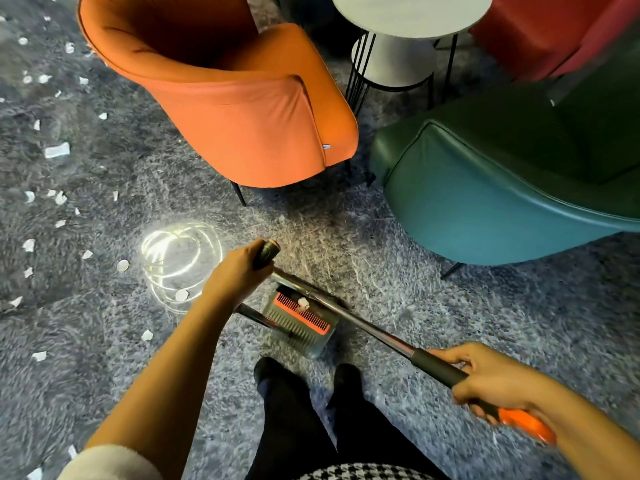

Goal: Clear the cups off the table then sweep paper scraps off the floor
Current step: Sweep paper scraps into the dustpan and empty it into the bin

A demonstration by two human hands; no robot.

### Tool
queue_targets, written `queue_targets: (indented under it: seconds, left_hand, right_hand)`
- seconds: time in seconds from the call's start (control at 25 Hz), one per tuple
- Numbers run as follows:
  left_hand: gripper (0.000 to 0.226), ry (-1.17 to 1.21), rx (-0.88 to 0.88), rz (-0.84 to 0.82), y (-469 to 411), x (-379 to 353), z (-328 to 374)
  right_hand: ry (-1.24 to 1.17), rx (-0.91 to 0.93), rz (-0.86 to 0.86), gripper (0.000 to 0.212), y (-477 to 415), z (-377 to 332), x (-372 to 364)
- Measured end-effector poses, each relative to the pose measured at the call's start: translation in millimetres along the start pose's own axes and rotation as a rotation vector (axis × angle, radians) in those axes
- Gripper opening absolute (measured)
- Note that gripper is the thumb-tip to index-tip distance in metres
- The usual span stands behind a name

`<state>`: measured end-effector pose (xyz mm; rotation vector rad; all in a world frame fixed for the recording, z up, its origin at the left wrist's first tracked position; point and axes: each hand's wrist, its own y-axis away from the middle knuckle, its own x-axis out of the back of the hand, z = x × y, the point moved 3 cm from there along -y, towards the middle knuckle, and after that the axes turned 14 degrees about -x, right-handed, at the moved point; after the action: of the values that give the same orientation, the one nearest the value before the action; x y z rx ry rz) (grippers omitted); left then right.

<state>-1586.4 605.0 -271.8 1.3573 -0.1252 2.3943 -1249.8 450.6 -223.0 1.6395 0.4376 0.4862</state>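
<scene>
My left hand (239, 275) grips the dark top of the dustpan's upright handle (268, 252). The grey dustpan (301, 322) with its orange comb strip sits on the floor just ahead of my feet, and one white paper scrap (303, 303) lies in it. My right hand (491, 379) grips the black sleeve of the broom's metal handle (349, 317), which slants down to the left across the pan; its orange end (526, 426) sticks out behind my hand. Several white paper scraps (57, 150) lie scattered over the grey floor on the left. The broom's head is hidden.
An orange armchair (242, 98) stands ahead, a green-blue armchair (512, 174) to the right and a red one (561, 32) at the far right. A round white side table (412, 12) on black wire legs is between them. A bright ring of light (180, 258) shines on the floor.
</scene>
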Motion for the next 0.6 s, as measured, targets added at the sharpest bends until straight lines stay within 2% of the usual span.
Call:
queue_targets:
  seconds: [0.24, 0.48, 0.6]
  left_hand:
    - [0.023, -0.049, 0.01, -0.022, 7.4, 21.3, -18.5]
    - [0.021, 0.022, 0.123, 0.057, 34.8, 54.7, -60.0]
    - [0.021, 0.118, 0.157, 0.119, 51.3, 68.7, -86.2]
  right_hand:
    - [-0.108, 0.036, 0.08, 0.07, 20.2, -21.8, -3.1]
    - [-0.1, 0.165, 0.282, 0.061, -3.0, -103.6, -8.3]
    - [-0.063, 0.177, 0.358, 0.047, -41.3, -156.7, -13.4]
